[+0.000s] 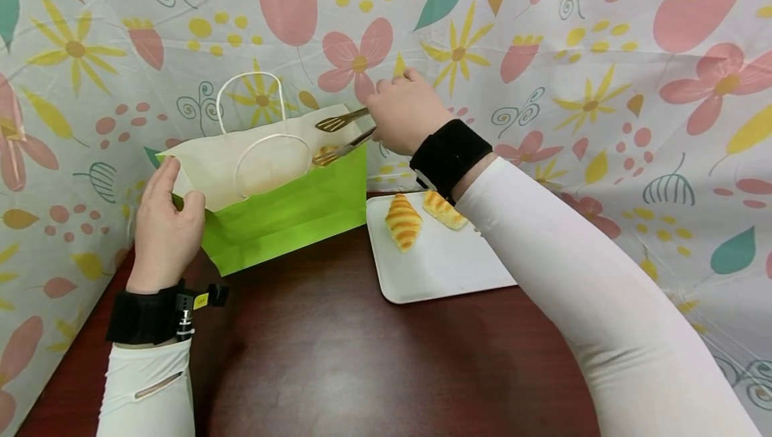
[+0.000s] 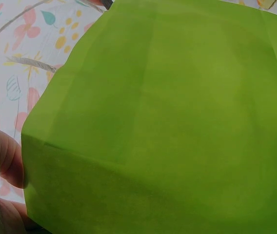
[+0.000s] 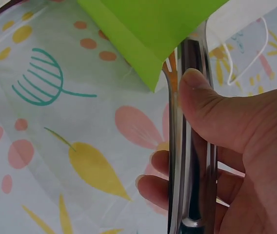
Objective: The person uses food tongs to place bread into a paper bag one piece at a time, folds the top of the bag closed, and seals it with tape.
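A bright green paper bag (image 1: 289, 202) with white string handles stands at the back left, its pale inside (image 1: 205, 162) showing from above. My left hand (image 1: 165, 229) pinches the bag's left top edge between thumb and fingers; in the left wrist view the green side (image 2: 168, 117) fills most of the picture. Over the bag's right end, my right hand (image 1: 410, 112) grips metal tongs (image 3: 192, 146) by their arms. The slotted tong heads (image 1: 334, 122) reach into the bag mouth. A browned bit of bread (image 1: 326, 152) shows by the lower head; whether the tongs hold it is unclear.
A white tray (image 1: 434, 266) lies right of the bag, under my right forearm. On it are a striped bread roll (image 1: 403, 222) and another piece of bread (image 1: 444, 209). A flower-patterned curtain (image 1: 519, 35) rises behind the dark wooden table (image 1: 362, 356).
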A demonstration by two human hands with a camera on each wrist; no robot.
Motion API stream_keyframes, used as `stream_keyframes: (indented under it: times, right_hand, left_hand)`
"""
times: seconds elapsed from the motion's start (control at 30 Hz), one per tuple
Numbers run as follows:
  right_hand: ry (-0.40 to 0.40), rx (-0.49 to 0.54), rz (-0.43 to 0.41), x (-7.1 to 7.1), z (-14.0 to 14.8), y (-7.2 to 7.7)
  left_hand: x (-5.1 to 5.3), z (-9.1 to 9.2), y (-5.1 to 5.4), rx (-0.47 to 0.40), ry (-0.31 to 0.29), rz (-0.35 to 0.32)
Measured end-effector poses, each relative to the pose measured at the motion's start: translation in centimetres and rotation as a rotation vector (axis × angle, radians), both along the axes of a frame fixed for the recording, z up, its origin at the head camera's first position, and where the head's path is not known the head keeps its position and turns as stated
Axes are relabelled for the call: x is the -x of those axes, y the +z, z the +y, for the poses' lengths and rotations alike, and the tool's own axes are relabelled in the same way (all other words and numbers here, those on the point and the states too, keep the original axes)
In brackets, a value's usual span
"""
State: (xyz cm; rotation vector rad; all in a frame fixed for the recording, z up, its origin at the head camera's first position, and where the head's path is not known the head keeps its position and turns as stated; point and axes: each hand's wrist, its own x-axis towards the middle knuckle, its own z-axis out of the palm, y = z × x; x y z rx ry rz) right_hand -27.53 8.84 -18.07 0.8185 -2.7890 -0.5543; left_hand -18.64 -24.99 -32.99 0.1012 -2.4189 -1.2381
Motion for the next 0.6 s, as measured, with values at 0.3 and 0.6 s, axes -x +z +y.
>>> stream_keyframes:
  times: [0.3,0.6]
  right_hand:
    - [0.072,0.087,0.130,-1.5,2.4,-1.7]
    - [0.053,0.302,0.065,-2.2,5.8,-3.2]
  left_hand:
    - [0.0,0.0,0.0,0.004,0.007,0.001]
    - [0.0,0.0,0.0,0.001,0.009,0.007]
